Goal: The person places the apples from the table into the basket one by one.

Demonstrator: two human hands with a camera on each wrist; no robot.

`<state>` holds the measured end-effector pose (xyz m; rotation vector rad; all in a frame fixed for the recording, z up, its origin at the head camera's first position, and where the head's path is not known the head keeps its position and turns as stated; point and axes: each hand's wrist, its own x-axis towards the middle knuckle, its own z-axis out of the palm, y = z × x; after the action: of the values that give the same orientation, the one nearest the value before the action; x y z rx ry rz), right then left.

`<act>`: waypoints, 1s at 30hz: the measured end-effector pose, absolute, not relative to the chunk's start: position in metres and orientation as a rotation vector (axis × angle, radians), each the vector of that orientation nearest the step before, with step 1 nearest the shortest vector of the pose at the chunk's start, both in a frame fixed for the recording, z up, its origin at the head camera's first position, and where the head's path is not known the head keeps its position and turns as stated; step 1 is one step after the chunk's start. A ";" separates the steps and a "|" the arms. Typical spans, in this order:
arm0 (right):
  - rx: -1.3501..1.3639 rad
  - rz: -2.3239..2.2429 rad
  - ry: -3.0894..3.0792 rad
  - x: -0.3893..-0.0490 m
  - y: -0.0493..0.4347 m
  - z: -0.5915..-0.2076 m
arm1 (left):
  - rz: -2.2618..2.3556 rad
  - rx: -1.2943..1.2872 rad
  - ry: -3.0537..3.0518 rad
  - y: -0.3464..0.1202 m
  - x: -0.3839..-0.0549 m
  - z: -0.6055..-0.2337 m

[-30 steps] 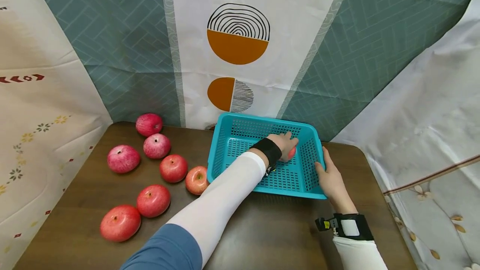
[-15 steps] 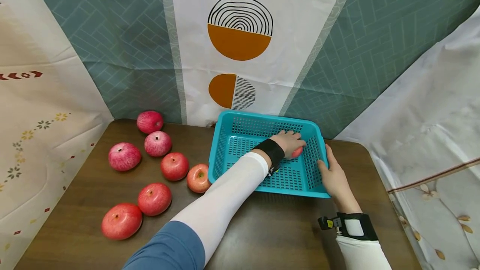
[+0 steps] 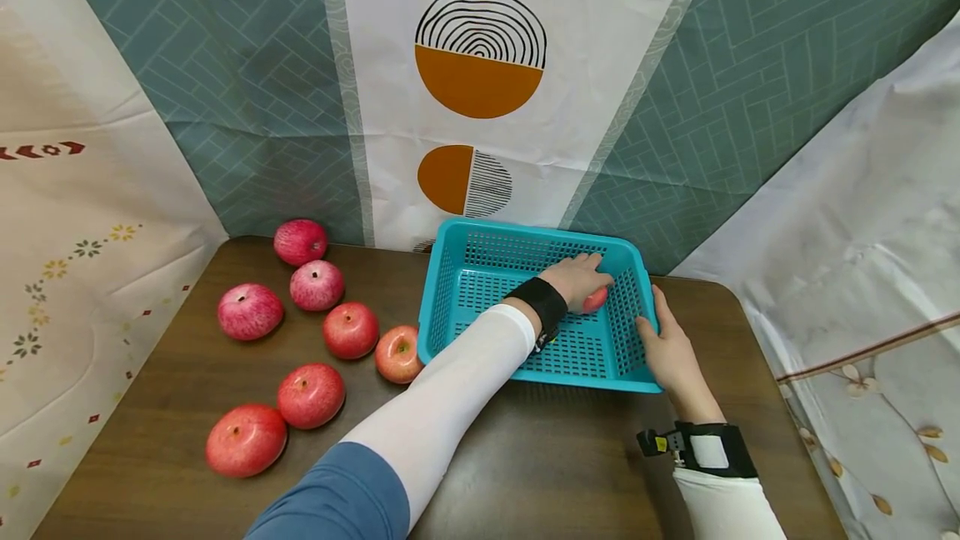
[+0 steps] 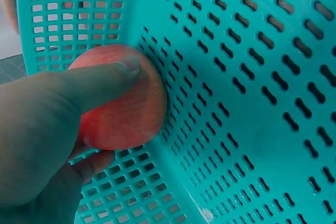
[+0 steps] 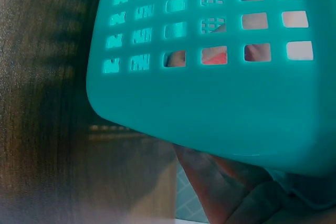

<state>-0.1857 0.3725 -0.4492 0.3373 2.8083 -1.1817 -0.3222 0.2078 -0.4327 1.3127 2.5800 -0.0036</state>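
Observation:
A turquoise slotted basket (image 3: 536, 232) stands at the back of the table. Inside it, toward the right end, my left hand (image 3: 576, 282) holds a red apple (image 3: 596, 300) low down. The left wrist view has the thumb lying across the apple (image 4: 123, 121), with a finger showing under it and the perforated walls close beside it. My right hand (image 3: 672, 352) grips the basket's right end, thumb over the rim and fingers outside. In the right wrist view, the basket's wall (image 5: 199, 103) hides part of that hand (image 5: 231, 190), and red shows through its holes.
Several red apples lie on the brown table (image 3: 525, 457) to the left; the nearest apple (image 3: 398, 354) is right beside the basket's left end. A patterned curtain (image 3: 480, 107) hangs close behind the basket. Pale cloths close off both sides.
Over the last second my left hand has shifted a little to the right inside the basket with the apple, nearer the right wall. My right hand keeps its grip on the rim.

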 end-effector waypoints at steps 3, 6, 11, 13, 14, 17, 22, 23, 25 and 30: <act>0.337 -1.184 2.802 -0.186 0.372 -0.449 | 0.016 1.287 2.588 0.209 -0.324 -0.436; 0.330 -1.186 2.800 -0.187 0.372 -0.449 | 0.015 1.272 2.601 0.210 -0.325 -0.437; 0.331 -1.180 2.805 -0.187 0.373 -0.449 | 0.008 1.307 2.616 0.210 -0.326 -0.433; 0.337 -1.174 2.803 -0.187 0.372 -0.449 | 0.008 1.320 2.620 0.209 -0.326 -0.431; 0.340 -1.174 2.800 -0.187 0.372 -0.449 | 0.007 1.325 2.621 0.208 -0.327 -0.431; 0.345 -1.174 2.798 -0.187 0.372 -0.449 | 0.019 1.338 2.625 0.205 -0.328 -0.428; 0.343 -1.163 2.803 -0.186 0.373 -0.448 | 0.082 1.355 2.617 0.196 -0.328 -0.419; 0.344 -1.164 2.802 -0.186 0.373 -0.448 | 0.097 1.357 2.612 0.194 -0.327 -0.416; 0.346 -1.162 2.804 -0.187 0.373 -0.448 | 0.118 1.353 2.602 0.190 -0.327 -0.412; 0.333 -1.148 2.820 -0.187 0.373 -0.449 | 0.193 1.340 2.574 0.182 -0.331 -0.408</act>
<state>-0.1875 0.3732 -0.4493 0.3334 2.8201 -1.1475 -0.3314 0.1822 -0.4083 1.3399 2.5741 0.1933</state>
